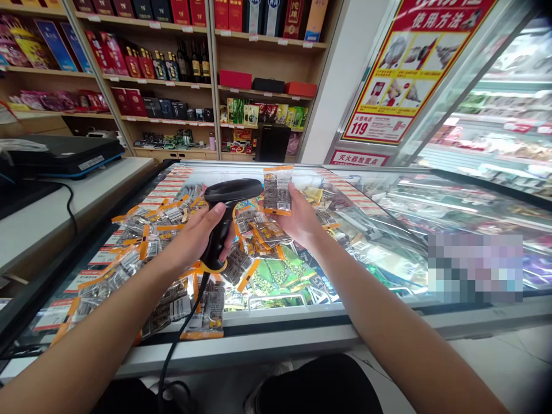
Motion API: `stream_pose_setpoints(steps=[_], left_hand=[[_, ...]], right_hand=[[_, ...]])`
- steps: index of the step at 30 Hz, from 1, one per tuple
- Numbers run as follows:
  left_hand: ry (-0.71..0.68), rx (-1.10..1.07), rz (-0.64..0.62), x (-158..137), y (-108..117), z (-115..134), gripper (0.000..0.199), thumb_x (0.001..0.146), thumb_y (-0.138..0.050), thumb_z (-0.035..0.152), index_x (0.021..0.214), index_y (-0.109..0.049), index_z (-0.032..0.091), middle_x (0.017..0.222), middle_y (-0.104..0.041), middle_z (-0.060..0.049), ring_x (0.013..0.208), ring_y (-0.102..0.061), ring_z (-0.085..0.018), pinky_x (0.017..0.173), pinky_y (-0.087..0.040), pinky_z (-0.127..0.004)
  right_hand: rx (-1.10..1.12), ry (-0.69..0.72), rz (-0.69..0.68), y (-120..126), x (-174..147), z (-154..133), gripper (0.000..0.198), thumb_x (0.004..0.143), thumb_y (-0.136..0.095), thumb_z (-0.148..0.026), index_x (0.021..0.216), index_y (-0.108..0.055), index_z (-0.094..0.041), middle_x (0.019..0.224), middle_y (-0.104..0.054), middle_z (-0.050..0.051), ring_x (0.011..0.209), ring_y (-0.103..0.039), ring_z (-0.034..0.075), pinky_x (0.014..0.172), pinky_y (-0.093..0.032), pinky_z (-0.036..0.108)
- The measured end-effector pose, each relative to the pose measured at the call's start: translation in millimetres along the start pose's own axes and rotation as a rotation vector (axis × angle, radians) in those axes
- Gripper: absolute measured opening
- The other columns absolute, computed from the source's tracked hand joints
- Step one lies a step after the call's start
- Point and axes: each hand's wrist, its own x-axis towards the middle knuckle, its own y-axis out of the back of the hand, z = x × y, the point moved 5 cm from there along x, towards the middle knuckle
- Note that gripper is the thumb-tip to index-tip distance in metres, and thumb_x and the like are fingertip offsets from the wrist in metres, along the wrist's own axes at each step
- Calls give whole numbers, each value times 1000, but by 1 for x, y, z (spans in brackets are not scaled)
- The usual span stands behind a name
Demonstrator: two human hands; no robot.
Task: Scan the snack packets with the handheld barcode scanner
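Note:
A black barcode scanner with a trailing cable is gripped by its handle in my left hand. Its head points right, toward a small snack packet with orange ends. My right hand holds that packet upright by its right and lower side, printed back and barcode facing me. Below and left of both hands, many similar orange-edged packets lie in loose heaps on the glass top of a chest freezer. A few more packets rest just under the held one.
At left, a white counter carries a black and blue device. The scanner's cable hangs over the freezer's front edge. Shelves with boxes and bottles stand behind. A red poster is at back right.

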Motion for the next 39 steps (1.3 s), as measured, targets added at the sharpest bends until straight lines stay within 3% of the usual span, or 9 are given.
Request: stream_pose_setpoints(steps=[5, 12, 20, 25, 28, 31, 34, 37, 39], left_hand=[[32, 65, -105, -4, -8, -5, 57, 97, -56, 75, 85, -52, 20, 62, -61, 1, 41, -55, -11, 42, -44, -24], [148, 136, -213, -10, -22, -14, 53, 100, -54, 72, 86, -51, 21, 66, -64, 0, 45, -57, -12, 47, -46, -25], [129, 165, -212, -11, -20, -10, 56, 103, -48, 70, 82, -57, 19, 62, -63, -2, 46, -58, -13, 49, -45, -26], [89, 26, -111, -6, -12, -5, 54, 97, -59, 72, 84, -56, 20, 63, -61, 0, 42, -55, -12, 44, -42, -24], [62, 20, -44, -2, -5, -2, 58, 96, -58, 74, 78, -56, 19, 63, -59, -1, 42, -54, -10, 44, -41, -24], [55, 26, 6, 0, 0, -1, 57, 96, -57, 74, 83, -58, 19, 62, -59, 0, 42, -53, -11, 43, -41, -24], [67, 47, 30, 2, 3, -3, 57, 98, -55, 73, 82, -60, 18, 61, -60, 0, 42, -53, -11, 43, -41, -24], [89, 56, 31, 2, 4, -5, 60, 98, -54, 73, 74, -57, 18, 61, -60, -2, 42, -54, -11, 43, -42, -24], [93, 53, 31, 2, 4, -6, 60, 97, -55, 73, 72, -56, 19, 60, -59, -2, 42, -54, -11, 42, -42, -24]], right_hand=[[-20, 21, 10, -2, -2, -1, 41, 101, -58, -66, 119, -72, -32, 122, -80, 0, 112, -74, 25, 89, -59, 41], [-259, 28, 26, -7, -2, -6, 82, 93, -36, -91, 140, -65, -30, 135, -75, 8, 125, -70, 34, 96, -58, 53], [-276, 42, 70, -1, 0, -7, 76, 98, -34, -85, 145, -60, -30, 139, -72, 8, 122, -71, 34, 94, -59, 51], [-984, 195, 257, 56, 6, -37, 61, 104, -44, -66, 153, -55, -31, 144, -65, 14, 134, -62, 38, 110, -50, 58], [-1504, -30, 515, 107, 4, -45, 51, 100, -57, -49, 144, -64, -23, 145, -60, 25, 141, -52, 51, 113, -36, 79], [-1666, -286, 614, 131, -2, -41, 45, 94, -69, -41, 134, -71, -20, 148, -58, 29, 145, -45, 59, 109, -23, 91], [-1668, -150, 449, 107, -5, -42, 48, 92, -75, -43, 136, -72, -26, 152, -60, 23, 153, -39, 57, 116, -16, 89], [-1506, 82, -104, 49, -14, -37, 62, 91, -79, -54, 149, -65, -37, 162, -57, 8, 155, -43, 46, 125, -33, 72], [-1402, 91, -412, 18, -26, -30, 75, 85, -85, -58, 153, -62, -40, 162, -59, 4, 150, -52, 41, 122, -43, 63]])
